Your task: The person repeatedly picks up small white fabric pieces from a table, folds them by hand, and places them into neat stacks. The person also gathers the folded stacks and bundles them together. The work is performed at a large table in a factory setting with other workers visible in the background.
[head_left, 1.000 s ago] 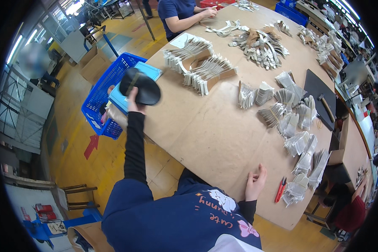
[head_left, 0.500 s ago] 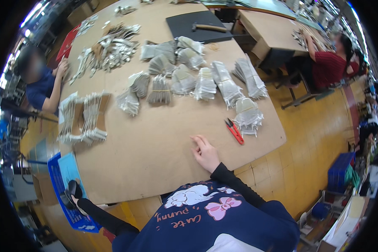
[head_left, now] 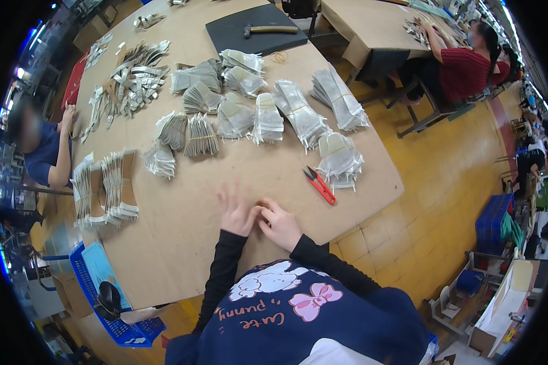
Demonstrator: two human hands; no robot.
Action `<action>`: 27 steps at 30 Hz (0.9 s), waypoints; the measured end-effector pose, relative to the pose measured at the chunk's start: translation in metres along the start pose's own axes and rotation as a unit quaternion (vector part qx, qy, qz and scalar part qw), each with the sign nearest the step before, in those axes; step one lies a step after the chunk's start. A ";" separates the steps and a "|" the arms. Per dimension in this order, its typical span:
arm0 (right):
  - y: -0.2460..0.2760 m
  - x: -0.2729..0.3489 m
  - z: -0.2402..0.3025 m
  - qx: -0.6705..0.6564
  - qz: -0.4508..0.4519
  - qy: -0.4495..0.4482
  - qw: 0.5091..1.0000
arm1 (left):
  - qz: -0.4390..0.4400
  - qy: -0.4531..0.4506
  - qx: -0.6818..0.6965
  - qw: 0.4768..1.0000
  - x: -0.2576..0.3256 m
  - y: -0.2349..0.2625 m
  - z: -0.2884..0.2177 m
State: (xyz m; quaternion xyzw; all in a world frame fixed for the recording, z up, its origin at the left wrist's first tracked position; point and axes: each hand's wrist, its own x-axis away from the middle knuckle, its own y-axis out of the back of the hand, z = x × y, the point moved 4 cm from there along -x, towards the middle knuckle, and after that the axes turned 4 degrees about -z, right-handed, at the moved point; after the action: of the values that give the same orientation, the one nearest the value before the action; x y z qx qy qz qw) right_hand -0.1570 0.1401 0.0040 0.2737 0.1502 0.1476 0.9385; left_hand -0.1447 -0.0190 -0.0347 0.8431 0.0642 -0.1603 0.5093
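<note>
My left hand is over the brown tabletop, fingers spread and smeared by motion, nothing visible in them. Against its thumb side, the curled fingers of my right hand come together; whatever is between them, if anything, is too small to make out. Red-handled thread snips lie to the right of my hands. Beyond the snips is a banded bundle of pale grey flat pieces. Several similar bundles, such as a fanned one, are spread farther back.
On the left stand banded bundles with brown card. A heap of loose strips lies behind them. A hammer rests on a black board. Below the table's left edge is a blue basket. Co-workers sit left and right.
My left hand has come from the blue basket beside the table to join the right. My right hand has moved slightly left and curled its fingers. The view has shifted.
</note>
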 end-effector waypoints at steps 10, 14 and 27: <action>0.043 -0.008 -0.053 -0.190 0.019 -0.263 0.946 | 0.068 0.087 -0.129 0.985 -0.053 0.011 0.024; 0.038 -0.022 -0.039 -0.105 0.025 -0.116 0.987 | 0.084 0.095 -0.142 0.982 -0.057 0.010 0.020; 0.032 -0.027 -0.032 -0.057 -0.010 -0.140 0.989 | 0.103 0.108 -0.129 0.980 -0.062 0.016 0.015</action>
State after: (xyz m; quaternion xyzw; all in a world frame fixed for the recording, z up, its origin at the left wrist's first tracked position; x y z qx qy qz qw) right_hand -0.1996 0.1714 0.0019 0.2363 0.0116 0.1071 0.9657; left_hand -0.2018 -0.0367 -0.0070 0.7847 0.0519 -0.0055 0.6176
